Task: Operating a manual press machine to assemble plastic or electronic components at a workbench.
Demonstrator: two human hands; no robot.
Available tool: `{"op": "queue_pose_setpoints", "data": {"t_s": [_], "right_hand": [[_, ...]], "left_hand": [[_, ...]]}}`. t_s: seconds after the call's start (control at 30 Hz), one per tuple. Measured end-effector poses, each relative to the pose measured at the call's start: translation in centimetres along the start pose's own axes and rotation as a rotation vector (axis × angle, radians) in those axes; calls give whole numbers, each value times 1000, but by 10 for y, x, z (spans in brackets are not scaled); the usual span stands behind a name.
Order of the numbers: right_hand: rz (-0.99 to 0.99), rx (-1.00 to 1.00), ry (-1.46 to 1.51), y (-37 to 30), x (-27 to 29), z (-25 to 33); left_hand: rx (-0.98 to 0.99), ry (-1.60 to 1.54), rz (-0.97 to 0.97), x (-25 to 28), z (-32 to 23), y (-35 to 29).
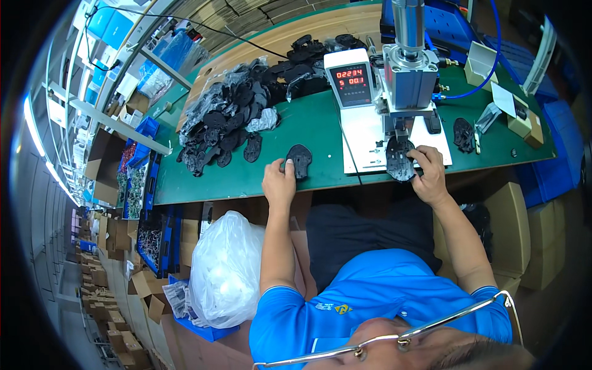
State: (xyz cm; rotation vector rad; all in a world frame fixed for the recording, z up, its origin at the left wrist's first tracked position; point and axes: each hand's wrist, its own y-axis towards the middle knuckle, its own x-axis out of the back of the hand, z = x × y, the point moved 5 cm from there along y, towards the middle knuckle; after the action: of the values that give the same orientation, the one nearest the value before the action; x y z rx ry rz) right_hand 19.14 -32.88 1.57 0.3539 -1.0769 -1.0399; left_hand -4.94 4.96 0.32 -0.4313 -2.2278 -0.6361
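On the green bench, my left hand (pixel 279 181) grips the left edge of an oval black plastic shell (pixel 301 161), shaped like a computer mouse part, its thumb on top. My right hand (pixel 431 175) holds the right edge of a similar black plastic base (pixel 399 165), with thumb and fingers closed on it. That base lies under the tip of a bench press (pixel 409 80), on the press's white plate (pixel 356 148). The press tip hides its far end. Left of the press column stands a white counter box (pixel 349 78) with lit red digits.
A heap of black shells (pixel 231 117) covers the bench's left side. Right of the press lie another black part (pixel 464 134) and small open cartons (pixel 521 123). A blue air hose (pixel 493 68) arches there. Below left sit a white plastic bag (pixel 227 268) and blue bins (pixel 159 240).
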Motion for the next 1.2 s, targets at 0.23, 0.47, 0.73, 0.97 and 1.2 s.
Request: {"op": "queue_pose_setpoints", "data": {"t_s": [0.23,0.47,0.73,0.97,1.2], "right_hand": [[-6,-18,-20,-2,-1,-3],[10,-91,84,0,1,-7],[-70,-216,312,-40,42,-1],[-45,-526,45,-149,121,-36],[64,-810,-277,-284,183,-82]], "left_hand": [[-567,77,153,7,-43,-44],[-766,138,233,4,-71,-79],[-1038,-354,181,-21,-181,-101],[-1184,-364,185,-72,-223,-92],[-1166,-302,190,-79,-227,-94]]}}
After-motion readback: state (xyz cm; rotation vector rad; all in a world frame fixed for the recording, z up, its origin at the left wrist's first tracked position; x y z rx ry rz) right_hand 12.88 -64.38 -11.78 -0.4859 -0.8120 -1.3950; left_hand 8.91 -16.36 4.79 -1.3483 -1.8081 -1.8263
